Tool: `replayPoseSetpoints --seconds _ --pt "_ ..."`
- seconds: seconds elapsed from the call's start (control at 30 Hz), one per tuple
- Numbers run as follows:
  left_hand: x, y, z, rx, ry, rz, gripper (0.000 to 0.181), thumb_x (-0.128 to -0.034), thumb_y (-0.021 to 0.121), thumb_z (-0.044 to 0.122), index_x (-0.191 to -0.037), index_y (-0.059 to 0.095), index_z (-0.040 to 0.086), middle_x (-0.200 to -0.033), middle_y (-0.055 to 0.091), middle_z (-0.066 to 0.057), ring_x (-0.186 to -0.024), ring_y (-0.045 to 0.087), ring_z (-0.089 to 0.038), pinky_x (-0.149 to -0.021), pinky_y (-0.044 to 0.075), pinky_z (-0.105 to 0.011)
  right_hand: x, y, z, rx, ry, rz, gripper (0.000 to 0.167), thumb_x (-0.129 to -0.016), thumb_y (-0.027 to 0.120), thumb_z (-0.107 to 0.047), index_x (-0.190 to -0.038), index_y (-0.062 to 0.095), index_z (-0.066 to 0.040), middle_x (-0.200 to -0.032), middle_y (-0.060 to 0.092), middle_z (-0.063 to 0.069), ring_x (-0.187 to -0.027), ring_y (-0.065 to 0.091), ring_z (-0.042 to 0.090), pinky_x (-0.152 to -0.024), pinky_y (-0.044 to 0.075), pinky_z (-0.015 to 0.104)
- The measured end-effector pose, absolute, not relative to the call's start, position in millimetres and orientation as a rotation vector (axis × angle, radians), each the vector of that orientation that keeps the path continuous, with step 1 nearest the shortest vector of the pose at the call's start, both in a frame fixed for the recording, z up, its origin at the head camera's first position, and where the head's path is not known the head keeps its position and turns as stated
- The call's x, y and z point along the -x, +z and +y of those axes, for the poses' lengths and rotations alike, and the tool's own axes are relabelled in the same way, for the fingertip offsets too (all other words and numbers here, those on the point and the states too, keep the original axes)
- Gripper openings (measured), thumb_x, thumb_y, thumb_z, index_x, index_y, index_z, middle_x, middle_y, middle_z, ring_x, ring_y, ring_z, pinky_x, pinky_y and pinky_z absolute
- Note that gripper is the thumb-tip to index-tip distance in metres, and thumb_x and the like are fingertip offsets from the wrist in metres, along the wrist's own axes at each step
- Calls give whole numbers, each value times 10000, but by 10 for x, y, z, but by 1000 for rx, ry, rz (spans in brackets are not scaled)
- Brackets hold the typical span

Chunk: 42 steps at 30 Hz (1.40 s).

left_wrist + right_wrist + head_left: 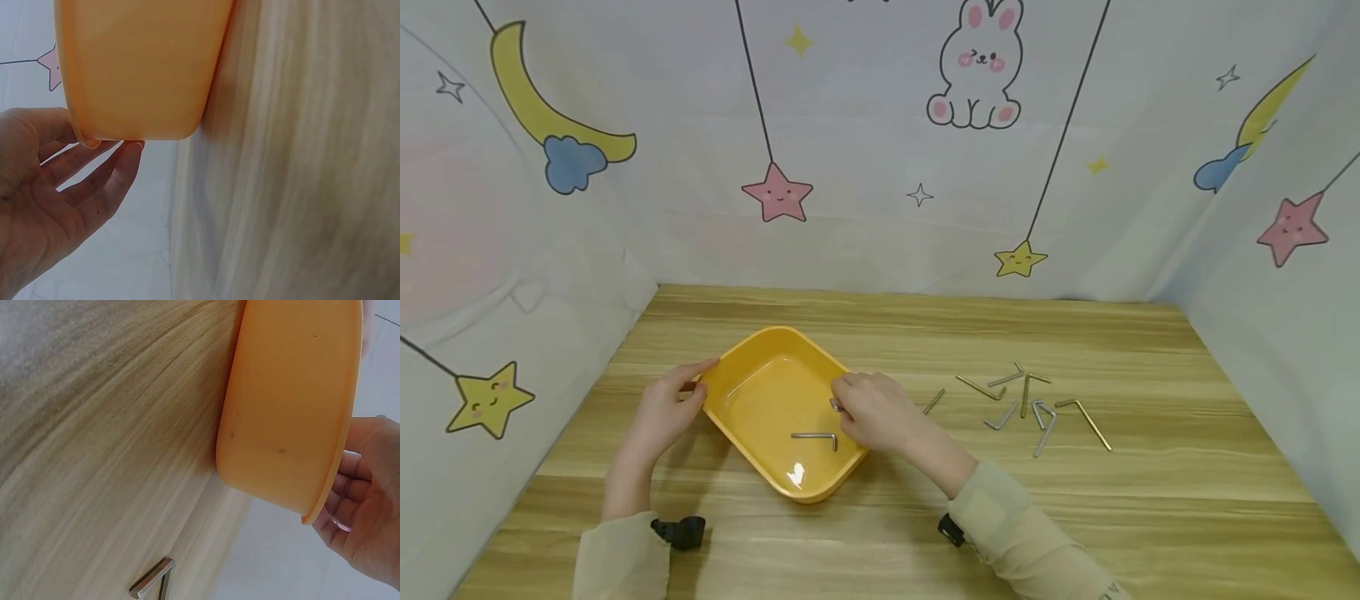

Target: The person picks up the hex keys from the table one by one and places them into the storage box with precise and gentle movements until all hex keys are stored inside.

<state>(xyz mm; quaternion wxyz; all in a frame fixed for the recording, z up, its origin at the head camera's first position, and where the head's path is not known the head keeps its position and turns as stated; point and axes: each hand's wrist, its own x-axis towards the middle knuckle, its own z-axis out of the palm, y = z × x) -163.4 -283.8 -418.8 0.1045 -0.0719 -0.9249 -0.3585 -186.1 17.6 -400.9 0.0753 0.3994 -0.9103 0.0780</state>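
Note:
A yellow plastic bin (775, 392) stands on the wooden table, and a silver hex key (814, 435) lies on its floor. At the bin's left corner my left hand (672, 408) holds the rim; in the left wrist view its fingers (128, 169) touch the outer wall. My right hand (876, 412) is over the bin's right side with curled fingers, pinching a hex key (836, 406) whose short silver end peeks out. Most of that key is hidden by the hand. From the right wrist view, the right hand (369, 500) appears behind the bin's rim.
Several silver and brass-coloured hex keys, among them a long brass one (1093, 425), lie scattered on the table (1075, 533) right of the bin. One (934, 402) is partly covered by the right hand. Printed cloth walls (865, 250) border the table's back and sides.

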Motion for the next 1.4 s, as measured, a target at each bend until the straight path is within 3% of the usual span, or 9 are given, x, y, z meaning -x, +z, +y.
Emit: replayPoseSetpoints --seconds 0.77,1.4 --pt "1656 -4184 -2836 191 -1085 -2763 380 -969 485 39 -1342 538 -18 -1345 527 -296 -1084 581 -461 -847 527 -551 1852 -4037 85 -1200 -14 -2736 51 -871 645 -192 -851 608 -164 -754 585 -74 -619 435 73 -549 261 195" --pt "1633 -4182 -2839 183 -1082 -2758 387 -957 485 8 -1338 534 -32 -1338 526 -303 -1071 583 -472 -831 533 -547 1760 -3966 205 -1146 116 -2724 94 -848 657 -161 -811 571 -175 -744 566 -79 -658 470 75 -576 319 188"
